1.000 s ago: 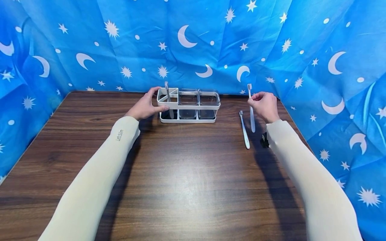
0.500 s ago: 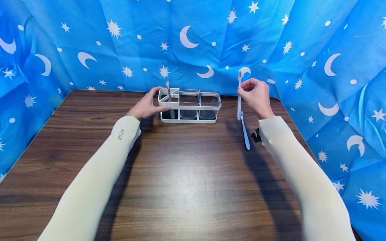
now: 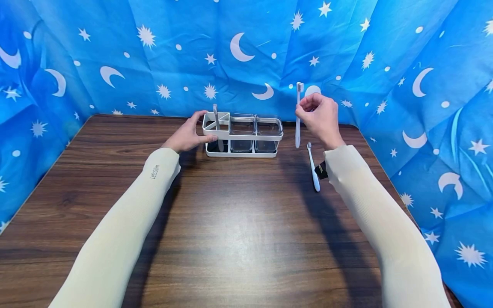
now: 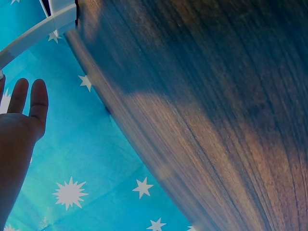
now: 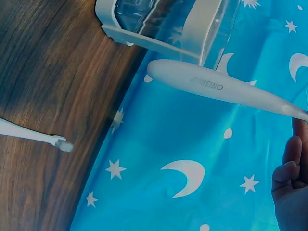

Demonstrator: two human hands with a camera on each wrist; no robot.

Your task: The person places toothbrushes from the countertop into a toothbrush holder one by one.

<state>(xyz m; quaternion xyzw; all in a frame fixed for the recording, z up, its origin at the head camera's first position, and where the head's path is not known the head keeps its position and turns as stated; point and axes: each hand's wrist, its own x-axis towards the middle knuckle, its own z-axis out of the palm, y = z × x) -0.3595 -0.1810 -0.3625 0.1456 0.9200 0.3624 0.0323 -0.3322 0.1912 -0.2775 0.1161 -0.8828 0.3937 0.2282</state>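
Observation:
My left hand (image 3: 186,136) grips the left end of a white toothbrush holder (image 3: 259,137), thumb at the front and a finger behind. In the left wrist view, two of its other fingers (image 4: 38,98) are nearly straight. A grey toothbrush (image 3: 216,119) stands in the holder's divided left compartment, bristles up. Right of the holder, my right hand (image 3: 321,117) pinches a pale toothbrush (image 3: 298,128), held upright above the table with its bristles on top. Its handle (image 5: 202,84) shows lettering in the right wrist view. Another white toothbrush (image 3: 313,171) lies on the table below that hand.
Two clear cups (image 3: 242,146) sit side by side in the holder's middle and right places. The brown wooden table (image 3: 231,222) ends at a blue curtain (image 3: 173,64) with moons and stars, behind and on the right.
My right hand has lifted the pale toothbrush off the table area and carried it up and left toward the holder. My left hand and the holder have stayed in place.

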